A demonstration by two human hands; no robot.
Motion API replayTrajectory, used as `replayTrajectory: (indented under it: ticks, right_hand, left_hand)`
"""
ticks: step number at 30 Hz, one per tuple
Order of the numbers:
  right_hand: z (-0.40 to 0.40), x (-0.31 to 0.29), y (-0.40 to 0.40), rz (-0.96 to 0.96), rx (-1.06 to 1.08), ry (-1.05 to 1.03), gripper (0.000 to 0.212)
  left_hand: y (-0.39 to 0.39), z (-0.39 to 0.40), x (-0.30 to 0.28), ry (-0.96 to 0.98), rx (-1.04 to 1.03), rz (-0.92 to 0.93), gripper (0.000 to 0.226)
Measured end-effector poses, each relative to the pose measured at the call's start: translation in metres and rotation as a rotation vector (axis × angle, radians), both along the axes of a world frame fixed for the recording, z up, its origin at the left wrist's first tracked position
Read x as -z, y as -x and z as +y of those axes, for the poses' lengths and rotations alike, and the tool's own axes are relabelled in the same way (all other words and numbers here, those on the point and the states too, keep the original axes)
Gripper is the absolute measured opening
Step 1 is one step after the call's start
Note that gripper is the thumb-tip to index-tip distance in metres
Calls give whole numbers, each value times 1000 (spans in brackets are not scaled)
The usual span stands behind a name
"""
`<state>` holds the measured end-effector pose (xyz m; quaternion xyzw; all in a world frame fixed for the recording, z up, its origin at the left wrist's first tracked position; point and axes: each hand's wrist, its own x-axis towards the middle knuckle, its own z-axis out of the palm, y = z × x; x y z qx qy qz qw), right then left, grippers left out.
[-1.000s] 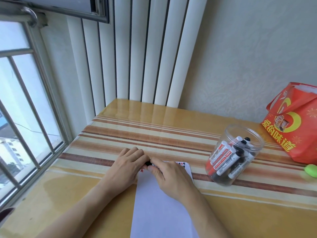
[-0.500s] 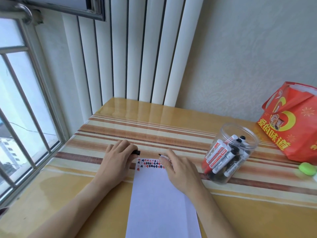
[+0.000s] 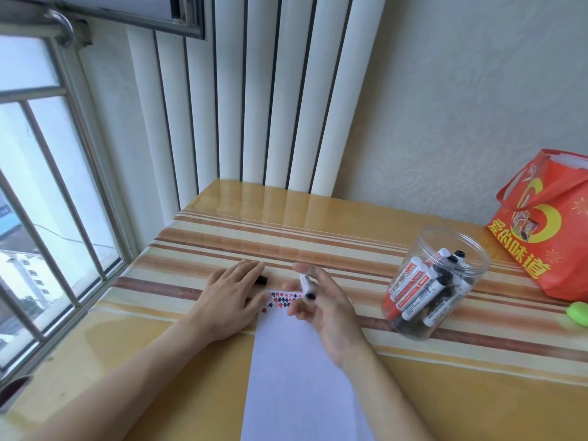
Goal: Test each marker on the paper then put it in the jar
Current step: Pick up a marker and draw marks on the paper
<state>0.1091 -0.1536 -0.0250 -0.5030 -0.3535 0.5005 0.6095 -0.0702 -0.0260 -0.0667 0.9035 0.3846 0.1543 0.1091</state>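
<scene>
A white sheet of paper [image 3: 296, 361] lies on the striped table, with rows of small red and black marks [image 3: 283, 300] at its top edge. My right hand [image 3: 327, 310] hovers over that top edge and pinches a white marker [image 3: 306, 286] in its fingers, black end toward me. My left hand [image 3: 230, 297] rests on the table just left of the paper, and a black marker cap [image 3: 261, 280] sticks out from its fingertips. To the right stands a clear plastic jar [image 3: 458, 249], open, with several red and black markers [image 3: 416, 291] leaning inside.
A red printed bag [image 3: 547, 227] stands at the back right by the wall. A green object [image 3: 577, 313] lies at the right edge. The window [image 3: 47, 186] with bars runs along the table's left side, and white vertical slats [image 3: 254, 90] rise behind.
My hands were together at the paper's top, then drew apart with the cap in the left. The right hand has since lifted and turned the marker's black end toward me.
</scene>
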Motion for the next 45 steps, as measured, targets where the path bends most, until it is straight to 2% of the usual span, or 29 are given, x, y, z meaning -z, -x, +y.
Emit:
replayTrajectory:
  ticks: [3,7,9,12,15,20,25,31,45]
  right_hand:
    - [-2,0,7,-196,-1,-6,11]
    - [-5,-3,14,-215,81,15,33]
    - [-7,-3,14,-216,66,7,36]
    - [-5,-2,10,-273,55,-6,10]
    - [1,6,8,-359,56,-1,4]
    - [8,19,13,-479,106,19,17]
    - [11,22,14,-496,128,80,24]
    - [14,24,14,-511,103,82,24]
    - [18,27,15,-543,97,103,23]
  left_hand:
    - [10,-1,-5,106,106,62,84]
    - [12,-4,1,23,140,212,97]
    - [12,-4,3,-1,136,228,101]
    - [11,-5,3,-7,139,227,100]
    - [11,-5,3,-17,136,241,98]
    - [12,-5,4,-23,141,237,95]
    - [13,-4,3,-14,173,196,84]
    - [12,-4,1,-21,182,212,78]
    - [12,-3,3,-27,170,214,81]
